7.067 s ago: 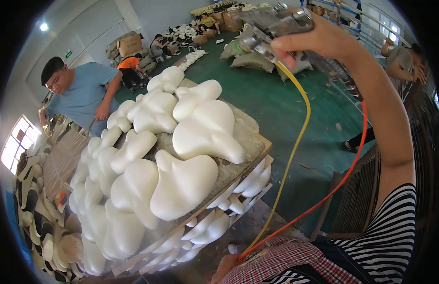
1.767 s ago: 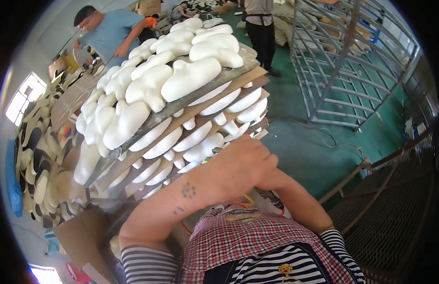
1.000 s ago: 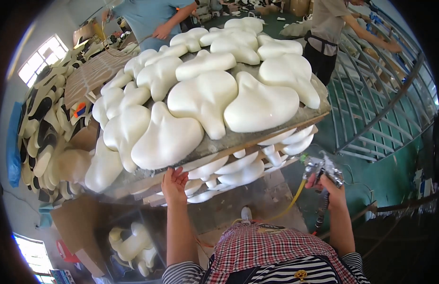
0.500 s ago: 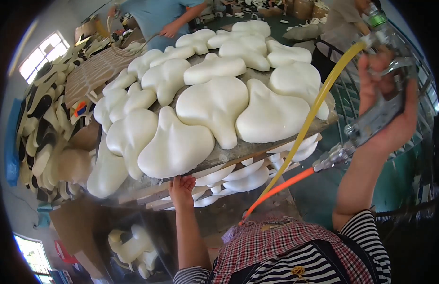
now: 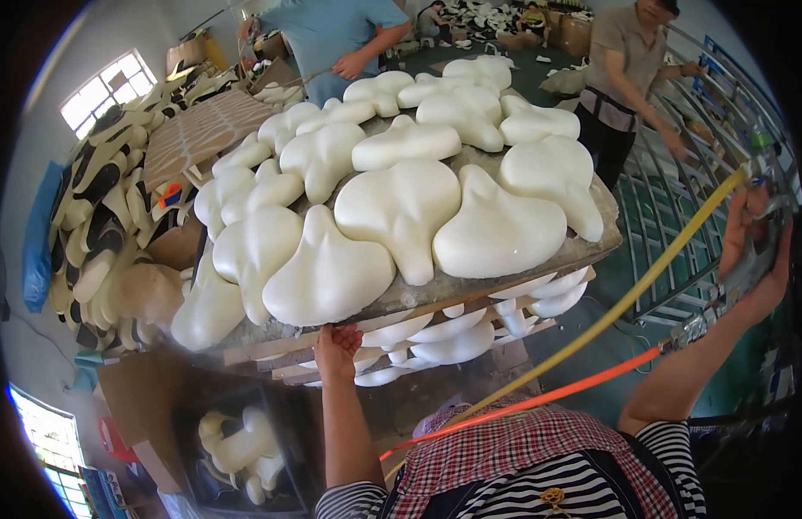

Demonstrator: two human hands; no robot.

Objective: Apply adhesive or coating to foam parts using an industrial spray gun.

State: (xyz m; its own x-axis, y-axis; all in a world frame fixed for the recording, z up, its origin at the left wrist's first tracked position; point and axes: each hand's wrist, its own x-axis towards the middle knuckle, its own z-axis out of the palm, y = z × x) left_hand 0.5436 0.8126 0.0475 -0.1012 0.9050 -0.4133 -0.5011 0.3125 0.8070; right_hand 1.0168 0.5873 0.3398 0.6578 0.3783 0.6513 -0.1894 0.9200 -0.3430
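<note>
Gripping: my left hand curls its fingers over the front edge of the top board of the stack, thumb under it.
Board: grey and crusted, it carries white moulded shapes lying close together, some touching; more boards with the same white pieces sit below it.
Right hand: raised at my right, closed around a metal spray gun (its nozzle end is hard to make out near the rim).
Hoses: a yellow hose and an orange hose run from the gun down across my chest.
Nearby: a person in a blue shirt stands beyond the stack, another beside a metal rack.
</note>
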